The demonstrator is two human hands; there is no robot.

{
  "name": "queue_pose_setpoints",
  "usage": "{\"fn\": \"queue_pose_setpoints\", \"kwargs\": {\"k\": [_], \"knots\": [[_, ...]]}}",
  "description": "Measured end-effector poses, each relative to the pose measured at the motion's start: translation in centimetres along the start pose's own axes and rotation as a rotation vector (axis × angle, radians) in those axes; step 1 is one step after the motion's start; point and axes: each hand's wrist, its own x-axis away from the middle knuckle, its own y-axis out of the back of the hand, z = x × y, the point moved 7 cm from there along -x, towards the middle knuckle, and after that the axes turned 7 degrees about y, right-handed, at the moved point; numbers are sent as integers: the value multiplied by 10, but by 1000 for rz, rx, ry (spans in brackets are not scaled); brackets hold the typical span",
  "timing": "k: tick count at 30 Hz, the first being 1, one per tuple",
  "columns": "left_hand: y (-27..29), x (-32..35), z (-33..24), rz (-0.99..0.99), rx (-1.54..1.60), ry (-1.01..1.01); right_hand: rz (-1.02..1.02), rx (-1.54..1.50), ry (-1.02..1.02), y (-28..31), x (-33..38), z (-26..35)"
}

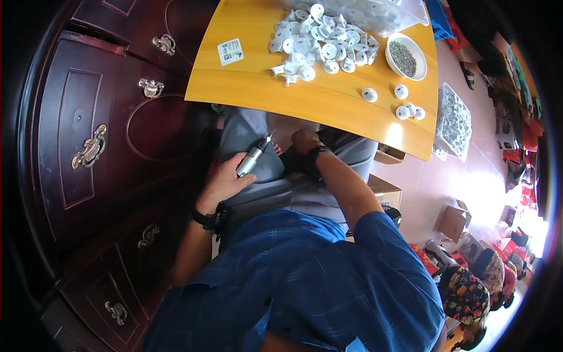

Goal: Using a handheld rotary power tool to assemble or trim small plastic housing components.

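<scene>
My left hand (223, 182) rests on my lap and holds a small silver electric screwdriver (253, 157), its tip pointing up toward the table edge. My right hand (305, 142) is closed just below the edge of the wooden table (246, 82), close to the screwdriver's tip; whether it holds a small part is hidden. On the table lies a heap of white round plastic parts (319, 44), with a few single ones (404, 105) set apart on the right. A white bowl of small dark screws (406, 57) stands beside the heap.
A dark red cabinet with brass handles (88, 146) fills the left. A clear plastic bag (381, 14) lies at the table's far end, a white label (230, 51) to its left. Cardboard boxes (451, 223) and a bag of white parts (454, 120) sit on the floor at right. Another person (469, 293) sits at lower right.
</scene>
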Motion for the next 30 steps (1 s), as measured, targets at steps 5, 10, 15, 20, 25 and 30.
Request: {"fn": "queue_pose_setpoints", "kwargs": {"k": [5,10,15,20,25,30], "knots": [[3,2,-3,9,13,45,-43,9,-92,12,4,-9],[2,4,-10,58,-4,119,-8,32,-129,-5,-2,-20],[3,4,-9,45,-43,115,-7,72,-85,-22,-10,-14],[4,5,-10,18,-103,81,66,-4,-26,-30,-13,-3],[4,9,-14,-38,-97,-45,165,-5,-60,-46,-23,5],[3,6,-11,-1,-44,15,133,-47,-84,-56,-34,-1]]}}
